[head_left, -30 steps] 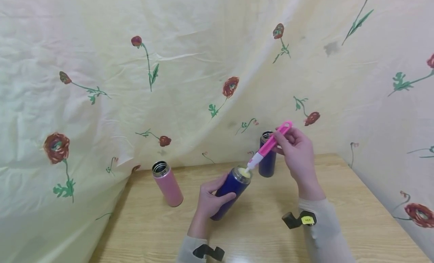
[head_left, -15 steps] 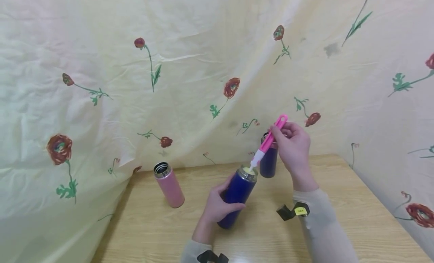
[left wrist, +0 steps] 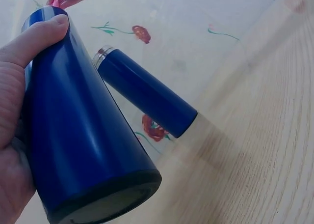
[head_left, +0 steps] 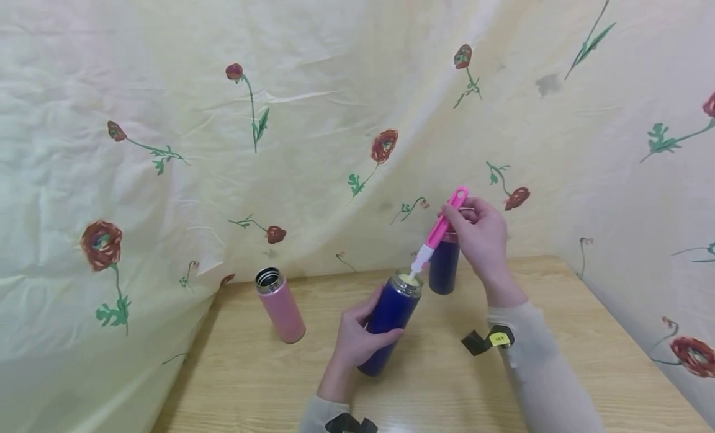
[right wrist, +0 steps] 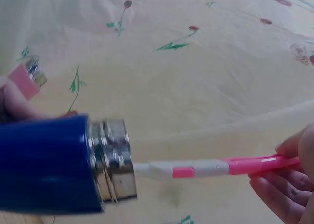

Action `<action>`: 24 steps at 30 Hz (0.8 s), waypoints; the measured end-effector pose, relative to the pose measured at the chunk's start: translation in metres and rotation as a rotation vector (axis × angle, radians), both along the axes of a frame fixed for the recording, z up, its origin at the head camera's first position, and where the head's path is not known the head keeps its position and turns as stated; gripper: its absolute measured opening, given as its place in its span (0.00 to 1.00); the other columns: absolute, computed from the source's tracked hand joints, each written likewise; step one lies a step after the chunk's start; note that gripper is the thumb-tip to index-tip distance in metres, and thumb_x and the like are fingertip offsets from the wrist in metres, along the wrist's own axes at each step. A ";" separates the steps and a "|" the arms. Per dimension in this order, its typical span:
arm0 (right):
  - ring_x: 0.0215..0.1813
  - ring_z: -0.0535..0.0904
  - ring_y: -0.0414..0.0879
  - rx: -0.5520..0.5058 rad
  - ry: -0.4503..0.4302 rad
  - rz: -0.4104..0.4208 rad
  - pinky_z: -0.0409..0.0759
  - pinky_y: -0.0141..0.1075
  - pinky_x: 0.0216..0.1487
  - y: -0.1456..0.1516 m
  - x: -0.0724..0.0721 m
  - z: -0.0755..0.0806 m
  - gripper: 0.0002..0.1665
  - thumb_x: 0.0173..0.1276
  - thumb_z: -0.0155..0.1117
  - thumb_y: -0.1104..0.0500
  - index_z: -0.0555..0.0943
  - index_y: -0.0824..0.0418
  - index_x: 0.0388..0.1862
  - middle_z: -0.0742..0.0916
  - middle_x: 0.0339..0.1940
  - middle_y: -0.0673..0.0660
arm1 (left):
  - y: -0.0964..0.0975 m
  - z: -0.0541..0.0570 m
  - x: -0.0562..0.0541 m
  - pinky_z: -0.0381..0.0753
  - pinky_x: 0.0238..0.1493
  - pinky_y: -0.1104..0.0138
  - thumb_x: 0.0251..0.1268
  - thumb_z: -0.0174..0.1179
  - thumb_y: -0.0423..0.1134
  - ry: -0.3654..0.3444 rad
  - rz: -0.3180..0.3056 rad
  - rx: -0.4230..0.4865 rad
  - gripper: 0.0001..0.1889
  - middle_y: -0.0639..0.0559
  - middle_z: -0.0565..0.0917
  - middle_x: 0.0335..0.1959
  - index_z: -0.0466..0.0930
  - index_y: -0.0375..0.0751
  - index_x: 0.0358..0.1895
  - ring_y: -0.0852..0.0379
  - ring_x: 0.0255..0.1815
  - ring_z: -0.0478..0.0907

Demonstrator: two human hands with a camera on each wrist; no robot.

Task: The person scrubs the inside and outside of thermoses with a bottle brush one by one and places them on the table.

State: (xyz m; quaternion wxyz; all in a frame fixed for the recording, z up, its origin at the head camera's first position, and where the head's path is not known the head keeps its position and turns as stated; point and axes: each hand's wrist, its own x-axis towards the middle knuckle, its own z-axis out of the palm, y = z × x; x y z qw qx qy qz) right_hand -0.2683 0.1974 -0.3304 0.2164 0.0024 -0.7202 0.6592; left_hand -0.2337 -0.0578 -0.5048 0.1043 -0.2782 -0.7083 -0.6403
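Note:
My left hand point(head_left: 357, 337) grips a blue metal bottle point(head_left: 393, 312) round its body, tilted with its open mouth up and to the right. The left wrist view shows the bottle's dark base point(left wrist: 108, 199) held off the table. Between thumb and fingers, my right hand point(head_left: 483, 237) pinches the pink handle of a bottle brush point(head_left: 441, 228). Its white neck runs down into the bottle's mouth, where a pale yellow sponge head point(head_left: 409, 278) shows just inside the steel rim point(right wrist: 115, 160). The rest of the head is hidden inside.
A pink bottle point(head_left: 282, 312) without a lid stands upright on the wooden table point(head_left: 234, 383) to the left. Behind my right hand stands a second blue bottle point(head_left: 444, 265). A flowered cloth point(head_left: 313, 141) hangs at the back and both sides.
The blue bottle in my left hand has shifted right and stands more upright than a second ago. My right hand has moved slightly left, and the brush is steeper, its head still in the mouth.

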 end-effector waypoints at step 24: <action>0.43 0.91 0.52 0.171 -0.029 0.452 0.92 0.45 0.47 -0.012 0.031 -0.047 0.16 0.76 0.72 0.60 0.78 0.68 0.53 0.91 0.43 0.62 | -0.012 0.010 0.001 0.84 0.63 0.59 0.51 0.84 0.32 -0.043 -0.098 -0.044 0.43 0.47 0.86 0.64 0.78 0.47 0.75 0.47 0.60 0.86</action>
